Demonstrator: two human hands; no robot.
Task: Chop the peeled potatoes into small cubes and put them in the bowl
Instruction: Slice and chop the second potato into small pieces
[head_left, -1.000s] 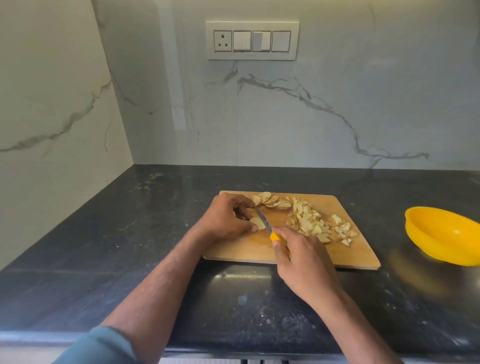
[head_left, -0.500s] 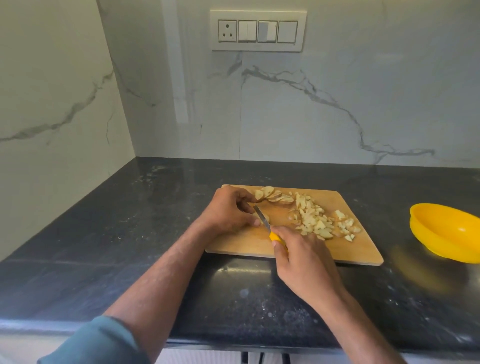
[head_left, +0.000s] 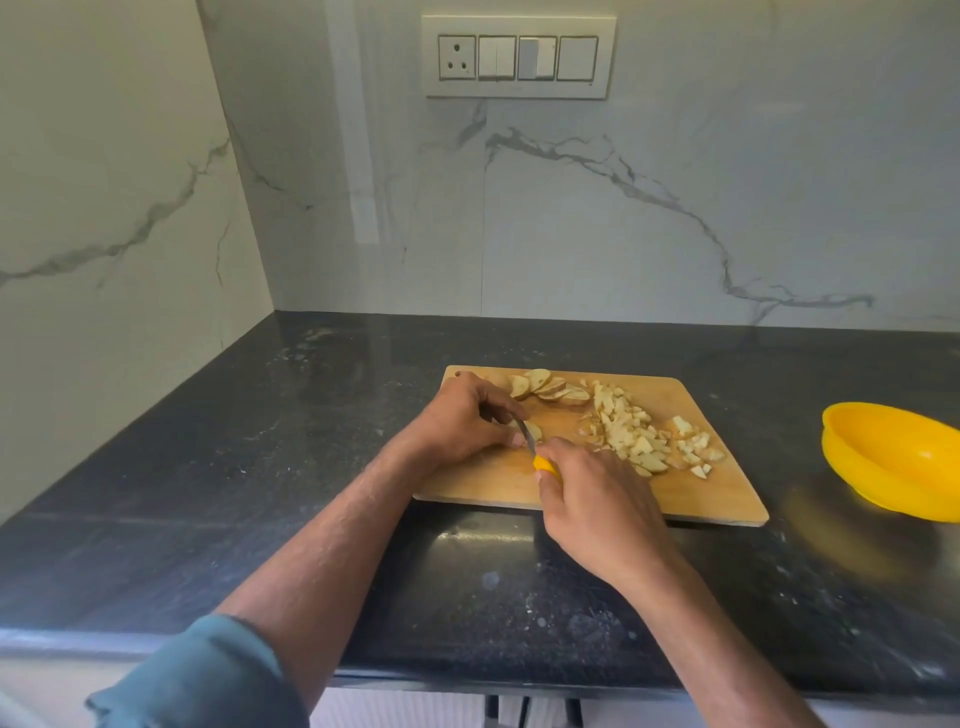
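potato slice (head_left: 533, 429) is lying on the wooden cutting board (head_left: 493, 478), the left hand (head_left: 462, 421) pinching it while the right hand (head_left: 597, 499) is gripping a yellow-handled knife (head_left: 535, 451). cut potato pieces (head_left: 639, 441) are piling just beside it, the yellow bowl (head_left: 893, 457) sitting well apart on the dark countertop (head_left: 208, 467).

Soft, even daylight, glare on the dark countertop (head_left: 483, 540), wide-angle bending at edges.

White marble walls (head_left: 623, 218) with grey lines meet in a corner at the upper left. A switch plate (head_left: 521, 57) sits up high. The bench (head_left: 260, 467) is dark, shiny stone.
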